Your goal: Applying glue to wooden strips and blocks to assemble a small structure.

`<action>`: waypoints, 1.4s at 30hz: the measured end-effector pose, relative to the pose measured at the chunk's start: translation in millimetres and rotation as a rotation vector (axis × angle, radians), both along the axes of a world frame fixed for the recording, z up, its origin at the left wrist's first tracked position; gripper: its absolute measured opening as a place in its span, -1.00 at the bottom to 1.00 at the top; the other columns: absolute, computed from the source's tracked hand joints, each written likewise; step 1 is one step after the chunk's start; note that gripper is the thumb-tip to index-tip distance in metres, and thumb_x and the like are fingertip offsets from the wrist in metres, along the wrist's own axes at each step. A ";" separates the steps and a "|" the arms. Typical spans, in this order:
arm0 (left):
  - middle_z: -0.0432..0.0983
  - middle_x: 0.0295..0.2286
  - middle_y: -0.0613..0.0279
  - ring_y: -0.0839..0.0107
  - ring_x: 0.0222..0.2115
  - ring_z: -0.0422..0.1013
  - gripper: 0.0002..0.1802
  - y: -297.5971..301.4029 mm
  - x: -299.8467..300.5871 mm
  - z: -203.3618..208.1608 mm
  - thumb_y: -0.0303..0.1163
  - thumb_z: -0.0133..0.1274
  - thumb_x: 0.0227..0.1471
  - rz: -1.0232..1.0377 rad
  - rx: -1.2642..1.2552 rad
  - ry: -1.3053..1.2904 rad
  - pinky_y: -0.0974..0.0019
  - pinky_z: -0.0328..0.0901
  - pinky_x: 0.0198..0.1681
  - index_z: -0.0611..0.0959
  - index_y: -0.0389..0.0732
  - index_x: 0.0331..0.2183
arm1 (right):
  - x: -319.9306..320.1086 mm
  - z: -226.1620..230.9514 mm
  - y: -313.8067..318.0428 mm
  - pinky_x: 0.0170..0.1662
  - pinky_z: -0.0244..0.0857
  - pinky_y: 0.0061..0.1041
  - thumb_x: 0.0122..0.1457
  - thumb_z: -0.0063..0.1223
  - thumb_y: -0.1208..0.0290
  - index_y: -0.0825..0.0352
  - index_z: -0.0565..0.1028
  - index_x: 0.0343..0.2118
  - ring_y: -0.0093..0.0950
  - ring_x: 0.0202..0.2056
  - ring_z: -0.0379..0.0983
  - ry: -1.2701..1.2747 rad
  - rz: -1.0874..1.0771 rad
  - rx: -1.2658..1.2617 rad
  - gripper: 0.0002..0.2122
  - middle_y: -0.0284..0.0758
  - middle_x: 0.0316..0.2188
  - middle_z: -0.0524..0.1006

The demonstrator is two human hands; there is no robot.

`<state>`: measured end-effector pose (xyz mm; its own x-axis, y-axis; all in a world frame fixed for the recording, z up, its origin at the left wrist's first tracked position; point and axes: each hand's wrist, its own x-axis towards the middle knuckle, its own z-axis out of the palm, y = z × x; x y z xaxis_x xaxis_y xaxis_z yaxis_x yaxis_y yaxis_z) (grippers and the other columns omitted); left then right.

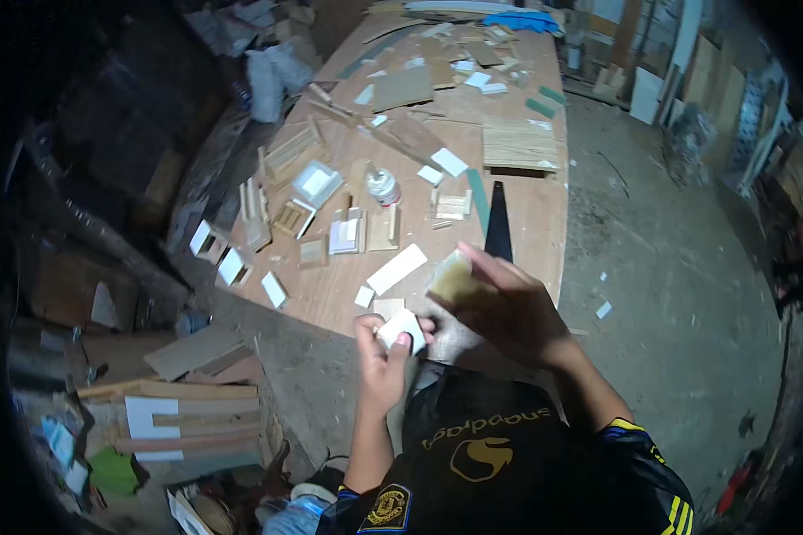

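My left hand grips a small white board piece, with the thumb pressed on its face. In my right hand, raised just to the right and a little higher, is a yellowish rectangular piece with a pale edge; its exact kind is unclear. The two pieces are apart. Both hands are over the near edge of the wooden table. Closest to them lie a long white strip, a small white block and a pale square piece.
A dark saw blade lies beside a green strip. A white bottle stands among small wooden boxes and offcuts. Farther back is a stack of thin wooden sheets. Boards are piled on the floor at left.
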<state>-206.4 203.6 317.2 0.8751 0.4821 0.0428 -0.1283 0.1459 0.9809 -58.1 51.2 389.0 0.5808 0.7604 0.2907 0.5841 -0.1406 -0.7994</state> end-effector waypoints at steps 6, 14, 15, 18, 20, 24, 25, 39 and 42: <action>0.42 -0.27 -0.01 0.37 -0.30 0.38 -0.51 -11.1 -17.9 -23.8 -0.03 -0.34 0.25 0.052 0.185 -0.156 0.30 0.27 -0.19 0.20 -0.34 -0.15 | -15.7 -3.6 3.4 -0.23 0.35 -0.37 0.01 0.19 0.36 0.25 0.19 0.18 -0.26 -0.32 0.43 -0.080 0.229 -0.006 -0.36 -0.22 -0.33 0.44; 0.34 -0.03 0.07 0.31 -0.01 0.28 -0.25 -28.8 -4.4 -17.7 0.13 -0.53 0.22 0.174 0.037 -0.024 0.27 0.12 0.07 0.25 -0.35 0.10 | -13.0 2.0 10.1 -0.30 0.33 -0.39 0.06 0.13 0.32 0.28 0.21 0.16 -0.32 -0.40 0.39 -0.199 0.301 0.100 -0.42 -0.27 -0.42 0.40; 0.39 -0.17 0.11 0.37 -0.15 0.33 -0.27 -29.8 -0.6 -16.3 0.14 -0.46 0.21 0.214 0.043 -0.078 0.30 0.19 -0.02 0.32 -0.36 0.01 | -9.9 2.0 11.2 -0.30 0.33 -0.39 0.06 0.13 0.32 0.28 0.21 0.16 -0.32 -0.40 0.39 -0.200 0.303 0.102 -0.42 -0.27 -0.42 0.40; 0.43 -0.37 0.18 0.48 -0.32 0.36 -0.40 -29.2 3.7 -8.0 0.05 -0.22 0.18 0.142 0.037 -0.113 0.38 0.27 -0.17 0.35 -0.36 -0.09 | 3.1 -2.3 13.2 -0.27 0.33 -0.40 0.08 0.12 0.29 0.26 0.22 0.17 -0.31 -0.37 0.41 -0.172 0.270 0.066 -0.42 -0.22 -0.39 0.41; 0.38 -0.30 0.15 0.51 -0.36 0.36 -0.58 -26.6 5.9 2.3 -0.39 0.08 0.08 -0.014 0.185 -0.024 0.42 0.31 -0.31 0.26 -0.27 -0.12 | 12.2 -8.2 12.1 -0.27 0.32 -0.35 0.18 -0.03 0.19 0.22 0.15 0.19 -0.22 -0.35 0.43 -0.128 0.272 0.158 -0.46 -0.19 -0.37 0.44; 0.28 -0.12 0.04 0.39 -0.32 0.40 -0.62 -27.8 6.2 -5.3 -0.54 0.05 0.05 -0.143 -0.123 -0.070 0.33 0.37 -0.30 0.25 -0.24 -0.14 | 22.6 -12.5 9.7 -0.21 0.33 -0.35 0.21 -0.09 0.11 0.25 0.14 0.19 -0.19 -0.29 0.45 -0.125 0.276 0.217 -0.46 -0.12 -0.31 0.46; 0.23 -0.07 0.01 0.32 -0.31 0.41 -0.67 -28.0 6.8 -3.0 -0.51 0.01 0.09 -0.096 -0.229 -0.126 0.27 0.38 -0.29 0.25 -0.24 -0.15 | 24.6 -13.2 7.9 -0.19 0.33 -0.35 0.19 -0.04 0.15 0.25 0.14 0.19 -0.18 -0.27 0.45 -0.111 0.260 0.185 -0.45 -0.11 -0.29 0.46; 0.45 -0.39 0.18 0.39 -0.36 0.41 -0.51 -35.1 2.5 -2.0 0.05 -0.31 0.22 0.014 -0.798 -0.209 0.27 0.32 -0.27 0.44 -0.20 -0.26 | -6.9 -29.2 4.0 -0.48 0.16 -0.41 -0.09 0.28 0.34 0.36 0.44 -0.04 -0.44 -0.53 0.23 -0.272 0.435 0.381 -0.50 -0.36 -0.54 0.35; 0.45 -0.36 0.14 0.38 -0.33 0.41 -0.52 -42.3 11.5 14.1 0.05 -0.34 0.22 0.253 -0.694 0.001 0.23 0.31 -0.23 0.40 -0.18 -0.32 | -7.1 -30.9 15.7 -0.49 0.14 -0.45 -0.12 0.28 0.37 0.37 0.45 -0.04 -0.47 -0.55 0.20 -0.333 0.331 0.450 -0.49 -0.41 -0.56 0.31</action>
<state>-195.0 161.3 331.3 0.7335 0.5847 -0.3465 -0.2393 0.6994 0.6735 -65.2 66.9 358.1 0.1608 0.6454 0.7468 0.7658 0.3957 -0.5069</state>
